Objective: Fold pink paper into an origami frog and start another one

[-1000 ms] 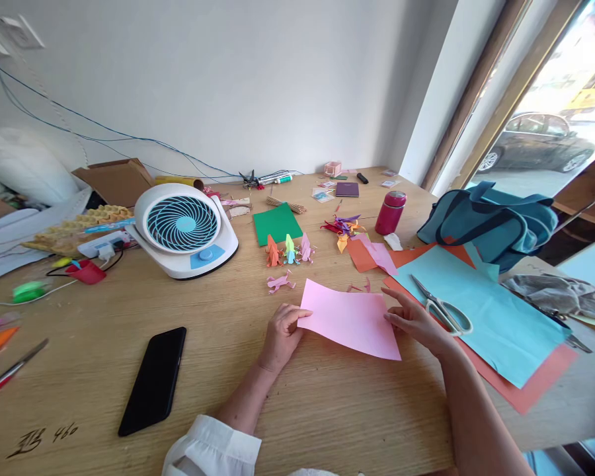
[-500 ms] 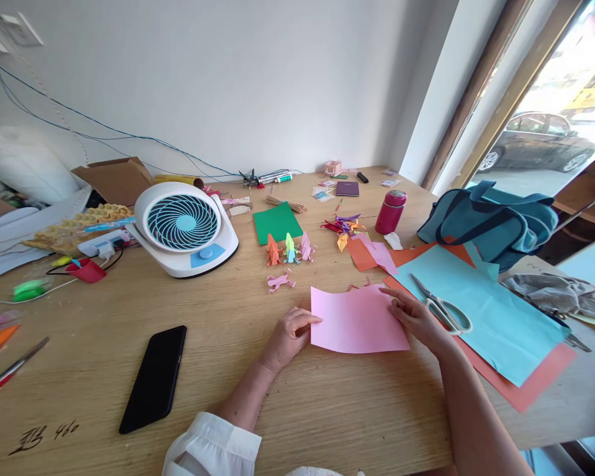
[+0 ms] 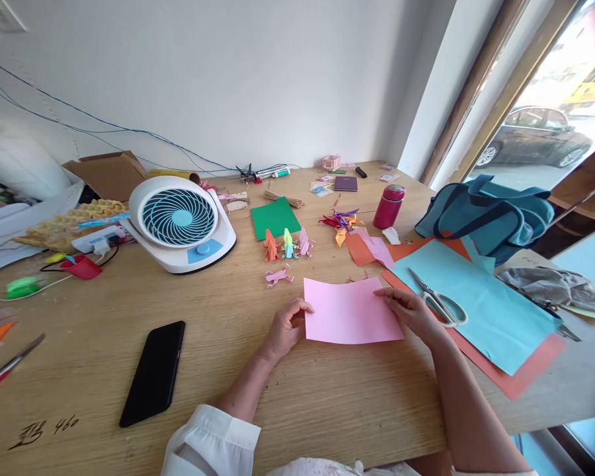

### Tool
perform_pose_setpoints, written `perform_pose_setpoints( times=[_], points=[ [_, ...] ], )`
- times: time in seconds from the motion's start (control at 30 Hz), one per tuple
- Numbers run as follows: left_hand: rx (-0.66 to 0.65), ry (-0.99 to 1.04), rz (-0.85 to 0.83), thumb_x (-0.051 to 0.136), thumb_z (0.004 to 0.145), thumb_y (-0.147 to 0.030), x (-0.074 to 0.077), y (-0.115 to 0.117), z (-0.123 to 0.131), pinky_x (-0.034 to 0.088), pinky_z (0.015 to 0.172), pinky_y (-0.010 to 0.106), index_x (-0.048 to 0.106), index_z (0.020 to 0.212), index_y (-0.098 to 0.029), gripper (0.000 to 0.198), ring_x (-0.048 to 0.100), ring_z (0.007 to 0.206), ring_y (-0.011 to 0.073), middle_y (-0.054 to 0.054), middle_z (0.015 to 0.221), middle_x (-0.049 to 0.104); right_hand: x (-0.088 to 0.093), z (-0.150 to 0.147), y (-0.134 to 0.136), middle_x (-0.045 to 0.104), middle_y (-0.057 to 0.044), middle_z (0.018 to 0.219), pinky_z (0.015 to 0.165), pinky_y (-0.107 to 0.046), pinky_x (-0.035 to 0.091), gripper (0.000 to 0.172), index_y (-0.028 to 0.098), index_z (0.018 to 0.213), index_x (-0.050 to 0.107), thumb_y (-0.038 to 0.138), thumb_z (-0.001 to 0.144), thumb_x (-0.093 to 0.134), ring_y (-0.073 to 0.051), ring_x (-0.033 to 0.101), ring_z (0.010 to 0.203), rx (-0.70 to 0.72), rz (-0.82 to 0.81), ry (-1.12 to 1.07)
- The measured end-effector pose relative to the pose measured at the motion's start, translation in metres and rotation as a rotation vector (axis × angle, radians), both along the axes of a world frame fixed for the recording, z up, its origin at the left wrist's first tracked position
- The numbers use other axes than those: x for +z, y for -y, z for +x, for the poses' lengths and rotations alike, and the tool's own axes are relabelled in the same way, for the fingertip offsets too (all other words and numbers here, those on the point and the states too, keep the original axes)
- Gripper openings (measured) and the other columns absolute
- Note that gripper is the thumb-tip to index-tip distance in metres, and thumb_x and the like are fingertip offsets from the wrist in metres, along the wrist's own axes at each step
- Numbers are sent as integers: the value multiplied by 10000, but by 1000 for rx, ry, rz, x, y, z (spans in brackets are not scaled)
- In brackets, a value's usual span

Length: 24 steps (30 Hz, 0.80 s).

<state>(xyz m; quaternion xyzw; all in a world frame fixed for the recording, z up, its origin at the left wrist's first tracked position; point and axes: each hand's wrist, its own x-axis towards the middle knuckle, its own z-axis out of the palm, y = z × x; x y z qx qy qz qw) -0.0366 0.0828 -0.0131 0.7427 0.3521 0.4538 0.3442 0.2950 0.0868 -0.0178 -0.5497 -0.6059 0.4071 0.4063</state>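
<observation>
A pink paper sheet [image 3: 350, 311] lies flat on the wooden table [image 3: 228, 357] in front of me. My left hand [image 3: 286, 327] pinches its left edge, fingers curled. My right hand [image 3: 412, 312] rests on its right edge with fingers closed on the paper. Just right of that hand, scissors [image 3: 439, 301] lie on a light blue sheet [image 3: 480, 304] stacked over orange sheets [image 3: 510, 380]. Small folded paper figures [image 3: 287, 246] and a pink one [image 3: 279, 276] stand beyond the pink sheet.
A black phone [image 3: 153, 373] lies at left front. A white fan [image 3: 180, 221], a green sheet [image 3: 276, 217], a red bottle [image 3: 389, 205] and a teal bag [image 3: 490, 215] sit farther back. Clutter, pens and cables fill the left edge; a window is at right.
The pink sheet, tilted a second ago, has been turned square to me and laid flat. Both hands stayed on its side edges.
</observation>
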Motion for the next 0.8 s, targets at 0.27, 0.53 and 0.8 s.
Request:
perform_pose_setpoints(
  times=[0.27, 0.53, 0.8],
  points=[
    [78, 23, -32, 566, 813, -74, -2, -2, -1, 484, 789, 265, 710, 940, -182, 220, 642, 887, 173, 65, 939, 685, 8, -5, 2, 711, -91, 1146, 877, -398, 545, 470, 225, 1075, 740, 608, 852, 586, -282, 646, 1042, -3, -10, -21],
    [184, 48, -90, 589, 755, -110, 0, -4, -8, 470, 714, 226, 694, 919, -177, 206, 627, 836, 160, 37, 906, 670, 8, -11, 4, 725, -86, 1124, 930, -405, 535, 426, 226, 1103, 731, 532, 817, 653, -259, 661, 1045, 53, -18, -60],
    [242, 67, -136, 624, 728, -174, -1, -6, -12, 467, 629, 205, 663, 929, -161, 206, 625, 716, 141, 14, 846, 681, 12, -20, 4, 711, -87, 1169, 939, -424, 538, 356, 221, 1116, 715, 426, 835, 638, -264, 661, 1073, 62, 18, -51]
  ],
)
